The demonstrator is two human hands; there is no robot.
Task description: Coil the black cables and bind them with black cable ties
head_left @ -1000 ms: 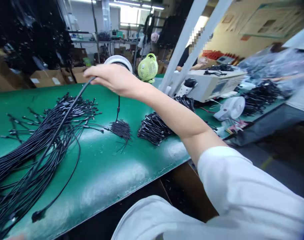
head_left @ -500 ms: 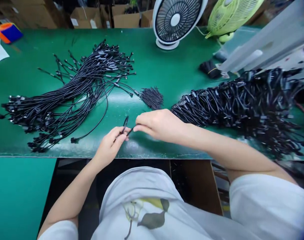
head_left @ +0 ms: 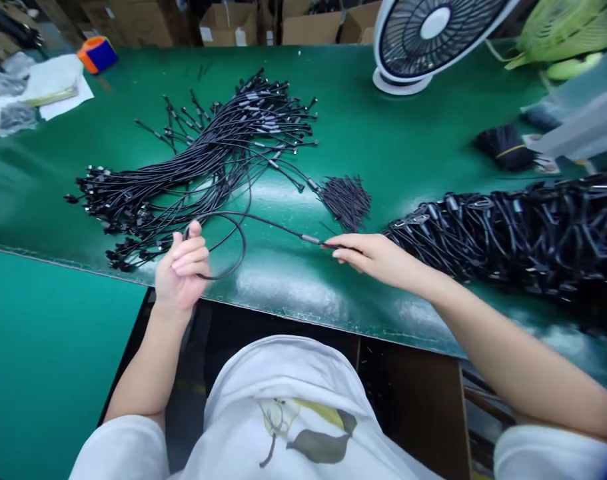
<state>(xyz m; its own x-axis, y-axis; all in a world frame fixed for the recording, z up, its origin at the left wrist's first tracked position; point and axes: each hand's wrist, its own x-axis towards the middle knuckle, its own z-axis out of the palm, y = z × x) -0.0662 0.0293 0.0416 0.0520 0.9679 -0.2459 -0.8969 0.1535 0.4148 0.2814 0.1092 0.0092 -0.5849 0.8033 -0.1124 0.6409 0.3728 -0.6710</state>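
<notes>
A thin black cable [head_left: 273, 224] stretches between my two hands above the table's front part. My left hand [head_left: 183, 270] is closed around it, with a loop of the cable hanging out to the right of the fingers. Between thumb and fingers, my right hand [head_left: 366, 257] pinches the other end, just beyond a grey sleeve on the cable. A large bundle of black cables [head_left: 198, 160] with connectors lies behind my left hand. Beyond my right hand sits a small heap of short black ties [head_left: 347, 200].
Many coiled, tied black cables [head_left: 523, 233] are piled at the right of the green table [head_left: 413, 147]. A white fan [head_left: 403, 83] stands at the back, a green fan [head_left: 568, 33] beside it. An orange-and-blue object [head_left: 98, 55] and papers [head_left: 58, 80] lie at the back left.
My hands have moved apart, left hand leftward and right hand rightward, and the cable now spans between them in a wide loop. The view has swung left.
</notes>
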